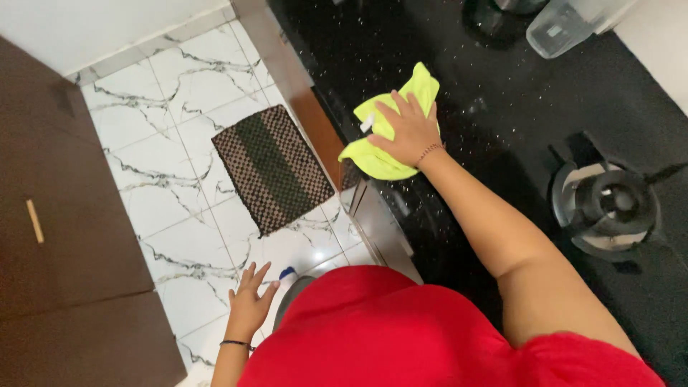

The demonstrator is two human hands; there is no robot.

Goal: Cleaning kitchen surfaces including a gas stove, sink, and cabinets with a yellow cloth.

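Head view: right hand [410,130], fingers spread, presses flat on a yellow cloth [383,136] at frame centre, on the black counter [502,93] near its left edge. Left hand [249,301], lower left, hangs spread and empty above the tiled floor [172,179], just beside a white bottle with blue cap [287,274]. Risk: a wide sweep may strike the burner [609,204] at right, or push the cloth over the edge onto the mat [272,168]
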